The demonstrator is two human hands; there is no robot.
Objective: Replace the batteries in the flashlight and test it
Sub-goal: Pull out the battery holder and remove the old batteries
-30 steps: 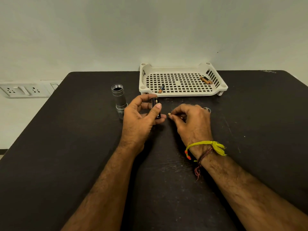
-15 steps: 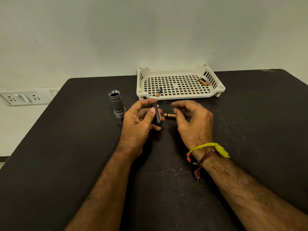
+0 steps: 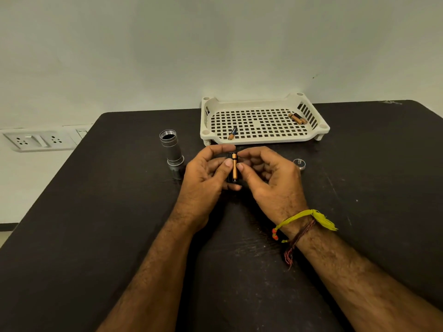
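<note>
My left hand (image 3: pixel 203 183) grips a black battery holder (image 3: pixel 229 171) upright above the table. A copper-coloured battery (image 3: pixel 234 169) lies against the holder's side, and the thumb and forefinger of my right hand (image 3: pixel 268 178) pinch it there. The silver flashlight body (image 3: pixel 170 149) stands open end up to the left of my hands. Its tail cap (image 3: pixel 299 163) with a spring lies to the right. In the white perforated tray (image 3: pixel 263 137) behind are one battery (image 3: pixel 232 133) at the front left and two batteries (image 3: pixel 297 118) at the back right.
The black table (image 3: pixel 96 224) ends at a wall behind the tray. A white socket panel (image 3: pixel 38 140) is on the wall at the left, below table level.
My right hand picked the copper battery up off the table and brought it against the holder in my left hand. The view shifted slightly.
</note>
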